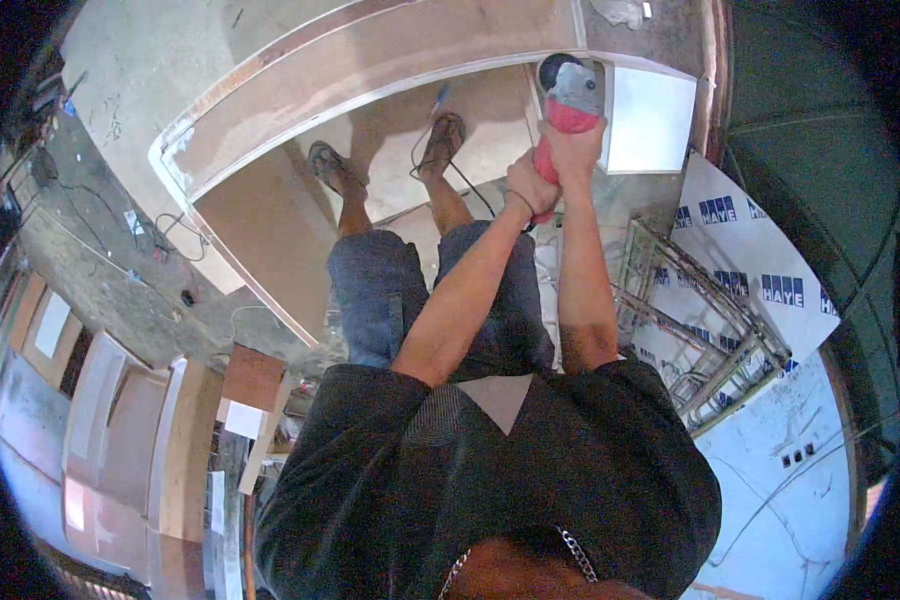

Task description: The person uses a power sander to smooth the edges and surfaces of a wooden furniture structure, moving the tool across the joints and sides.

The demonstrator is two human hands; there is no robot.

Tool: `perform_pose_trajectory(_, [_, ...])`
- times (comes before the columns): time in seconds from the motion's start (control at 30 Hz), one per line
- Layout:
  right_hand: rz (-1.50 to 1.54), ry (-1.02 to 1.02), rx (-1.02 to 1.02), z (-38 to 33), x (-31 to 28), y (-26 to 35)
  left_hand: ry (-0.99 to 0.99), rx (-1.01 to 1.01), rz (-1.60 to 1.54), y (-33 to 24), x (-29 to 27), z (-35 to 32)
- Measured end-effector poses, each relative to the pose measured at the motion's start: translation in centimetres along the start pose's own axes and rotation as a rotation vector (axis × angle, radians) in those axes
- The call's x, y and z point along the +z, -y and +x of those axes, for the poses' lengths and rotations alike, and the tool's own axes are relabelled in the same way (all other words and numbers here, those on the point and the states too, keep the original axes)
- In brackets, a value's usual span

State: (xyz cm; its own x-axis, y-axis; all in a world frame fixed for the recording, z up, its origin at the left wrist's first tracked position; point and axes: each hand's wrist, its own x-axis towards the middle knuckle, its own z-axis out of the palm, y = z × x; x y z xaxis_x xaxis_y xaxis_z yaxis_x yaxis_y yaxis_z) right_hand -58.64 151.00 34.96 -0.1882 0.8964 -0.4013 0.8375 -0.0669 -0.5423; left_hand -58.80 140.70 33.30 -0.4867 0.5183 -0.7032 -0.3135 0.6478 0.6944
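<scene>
- Red angle grinder is gripped in both hands, held out ahead of the person's body, over the white-edged plywood panel.
- Landmark = the grinder. Its long axis runs from the handle near the hands toward the grey head and round disc guard, pointing away from the person, toward the panel's end.
- Right hand sits highest on the red body, just behind the grey head; fingers clenched around it.
- Left hand is just behind and below the right one, on the rear of the handle; fingers also wrapped tight. Both hands touch the tool and each other.
- Right hand is nearer the disc end; left hand nearer the cord end.
- Black power cord trails from the handle's rear down toward the floor, passing beside the sandalled foot.
- Disc end lies at the corner where the plywood panel meets a white square board, which is just to the right of the grinder head. Can't tell if the disc touches wood; the guard hides the contact.
- Metal frame lies to the right of the grinder and nearer the person, well apart from the hands, on white printed sheets.
- Both forearms are nearly straight, converging on the handle.
</scene>
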Motion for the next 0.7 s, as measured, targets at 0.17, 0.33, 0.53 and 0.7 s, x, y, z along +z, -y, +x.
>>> perform_pose_trajectory(0.17, [0.026,-0.168,0.077,2.6,-1.6,-0.7,0.063,0.124,0.163,-2.3,1.3,1.7])
perform_pose_trajectory(0.33, [-0.027,-0.045,-0.134,-2.5,-0.1,1.0,-0.090,0.167,-0.042,0.2,-0.7,-2.8])
perform_pose_trajectory(0.53, [-0.049,0.460,-0.186,-11.7,8.3,6.6,-0.430,0.176,-0.380,8.1,-8.5,-6.2])
perform_pose_trajectory(0.7, [-0.039,0.526,-0.237,-14.9,11.3,9.1,-0.444,0.035,-0.479,12.0,-11.9,-6.5])
